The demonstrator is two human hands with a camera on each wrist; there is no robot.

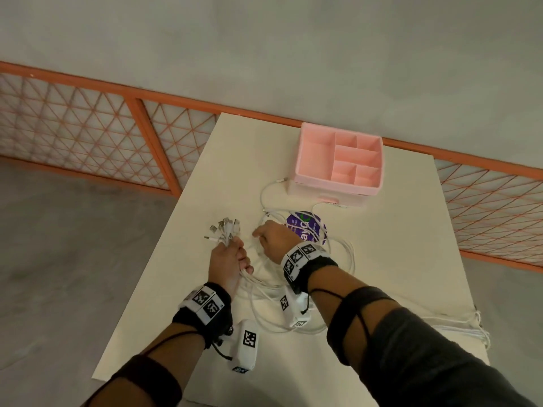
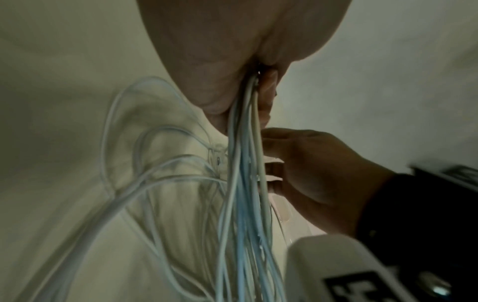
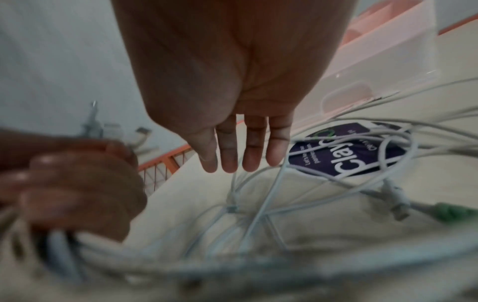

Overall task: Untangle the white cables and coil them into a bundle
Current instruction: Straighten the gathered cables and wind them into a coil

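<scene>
Near the middle of the frame, the left hand [image 1: 227, 264] grips the white cables [image 1: 226, 230]; the right hand [image 1: 274, 240] reaches flat, fingers [image 3: 230, 155] straight and together.

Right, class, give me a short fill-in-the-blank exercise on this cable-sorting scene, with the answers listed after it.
1. The left hand grips a bunch of white cables just below their ____ ends.
2. The right hand has its fingers ____, gripping nothing.
3. The organiser box at the far side of the table is coloured ____.
4. A round ____ sticker lies under the loose loops.

Missing words: connector; straight; pink; purple
</scene>
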